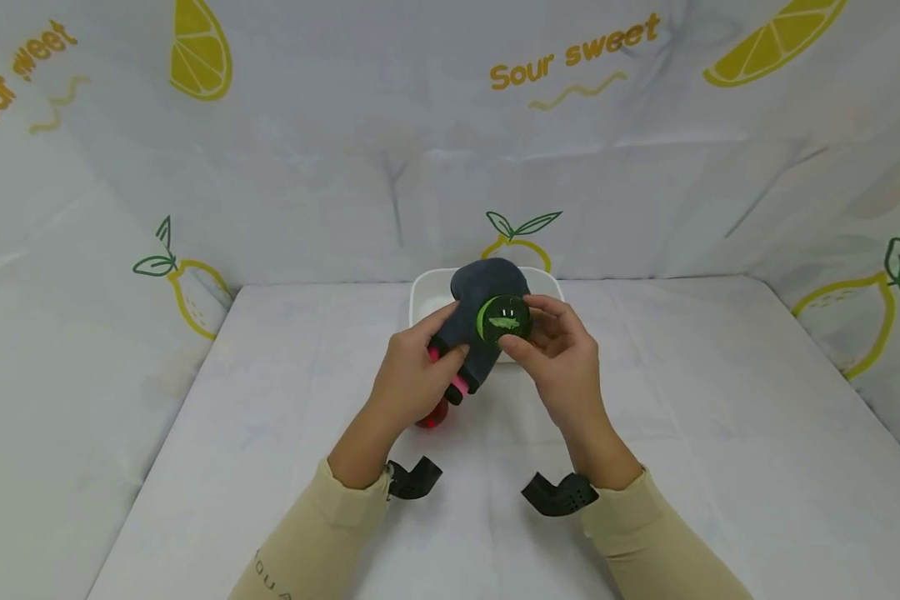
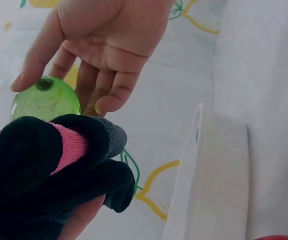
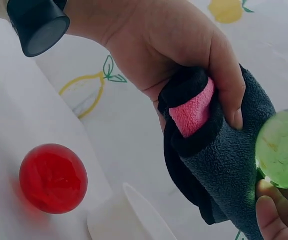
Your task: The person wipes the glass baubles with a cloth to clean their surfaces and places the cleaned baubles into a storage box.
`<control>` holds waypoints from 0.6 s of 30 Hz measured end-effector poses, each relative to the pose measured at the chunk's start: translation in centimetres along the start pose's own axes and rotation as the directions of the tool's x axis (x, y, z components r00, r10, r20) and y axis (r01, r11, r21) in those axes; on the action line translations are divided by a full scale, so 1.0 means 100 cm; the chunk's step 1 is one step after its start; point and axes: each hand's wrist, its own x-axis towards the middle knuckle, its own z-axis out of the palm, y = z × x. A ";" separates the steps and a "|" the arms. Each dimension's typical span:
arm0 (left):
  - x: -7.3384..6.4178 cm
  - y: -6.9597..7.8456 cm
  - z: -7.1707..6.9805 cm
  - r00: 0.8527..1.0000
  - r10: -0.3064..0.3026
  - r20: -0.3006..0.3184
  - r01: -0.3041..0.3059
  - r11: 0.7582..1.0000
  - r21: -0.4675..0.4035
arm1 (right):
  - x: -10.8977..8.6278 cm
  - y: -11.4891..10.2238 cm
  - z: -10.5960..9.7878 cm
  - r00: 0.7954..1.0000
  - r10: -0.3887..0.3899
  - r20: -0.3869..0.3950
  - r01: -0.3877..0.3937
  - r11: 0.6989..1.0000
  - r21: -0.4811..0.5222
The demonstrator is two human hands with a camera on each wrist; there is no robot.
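Note:
My left hand (image 1: 412,375) grips a folded dark grey cloth (image 1: 487,279) with black edging and a pink inner side. Between the thumb and fingers of my right hand (image 1: 570,362) is a clear green ball (image 1: 508,320), pinched against the cloth's right side. In the right wrist view, the left thumb presses on the cloth (image 3: 223,165) beside its pink fold, and the green ball (image 3: 282,149) touches the grey surface. The left wrist view has the cloth's rolled edges (image 2: 91,140) overlapping the ball's lower part.
A clear red ball (image 3: 53,178) lies on the white-covered table (image 1: 690,400), partly behind my left hand in the head view. Beyond my hands stands a white tray (image 1: 420,302). Lemon-printed white sheeting (image 1: 307,183) hangs at the back and sides. Each wrist carries a black camera mount (image 1: 560,495).

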 end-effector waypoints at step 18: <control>0.000 -0.002 0.001 1.000 -0.007 -0.002 0.007 0.999 -0.032 | 0.001 0.005 -0.002 0.917 -0.358 0.177 0.396 0.869 -0.298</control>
